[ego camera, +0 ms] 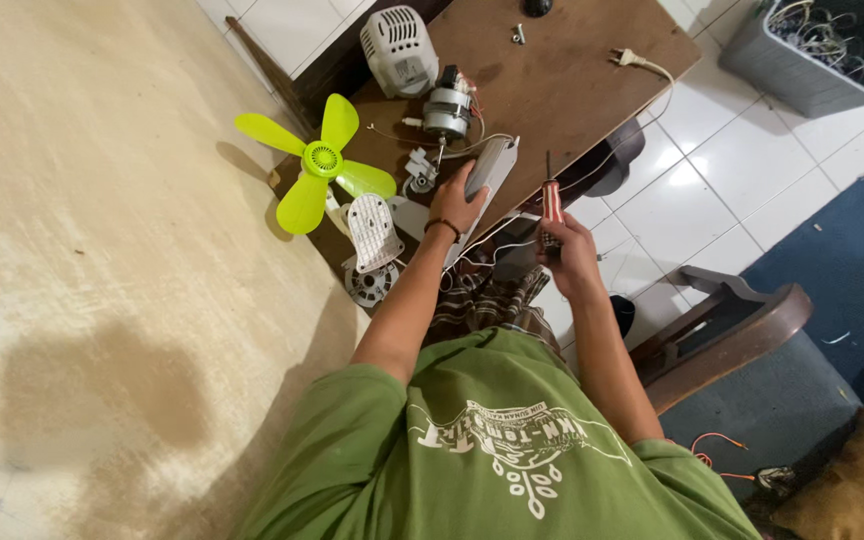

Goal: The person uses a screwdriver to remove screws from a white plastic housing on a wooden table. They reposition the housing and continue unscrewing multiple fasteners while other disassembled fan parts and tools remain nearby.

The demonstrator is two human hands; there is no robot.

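On the wooden table (572,80), left hand (455,203) grips a flat white panel (489,167); right hand (564,250) holds a screwdriver (551,200).

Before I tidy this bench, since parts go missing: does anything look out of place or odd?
Yes. The fan lies in pieces: the lime-green blade overhangs the wooden table edge, the bare motor sits exposed with loose wires, and two small screws lie alone near the far edge.

A lime-green fan blade (318,163) lies beside a white motor housing (398,50), with a grey bin (792,70) of wires nearby.
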